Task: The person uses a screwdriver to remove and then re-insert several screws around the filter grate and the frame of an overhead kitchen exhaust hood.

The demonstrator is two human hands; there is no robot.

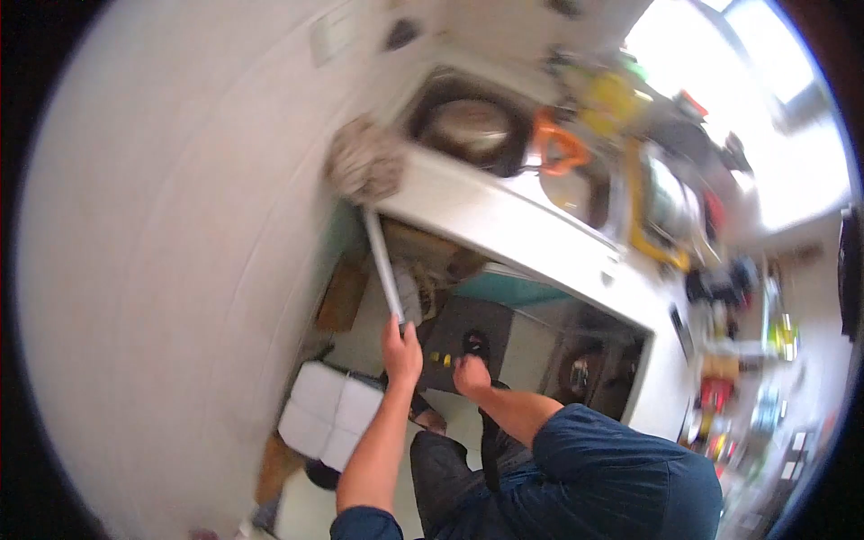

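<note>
My left hand (402, 351) is closed round a pale pole (382, 261) with a shaggy beige duster-like head (364, 162), raised at the left end of the white counter (486, 207), against or near the wall. My right hand (471, 376) is closed lower down, beside a small black object (475, 340) and small yellow bits (443, 358); what it holds I cannot make out. Below it lies a dark grey mat (490, 319).
The counter holds two sink basins (454, 126), an orange item (560, 144) and a yellow-edged rack (648, 238). A white lidded box (324, 418) stands low at left by the tiled wall (162, 234). Crowded shelves (738, 387) line the right. The picture is blurred.
</note>
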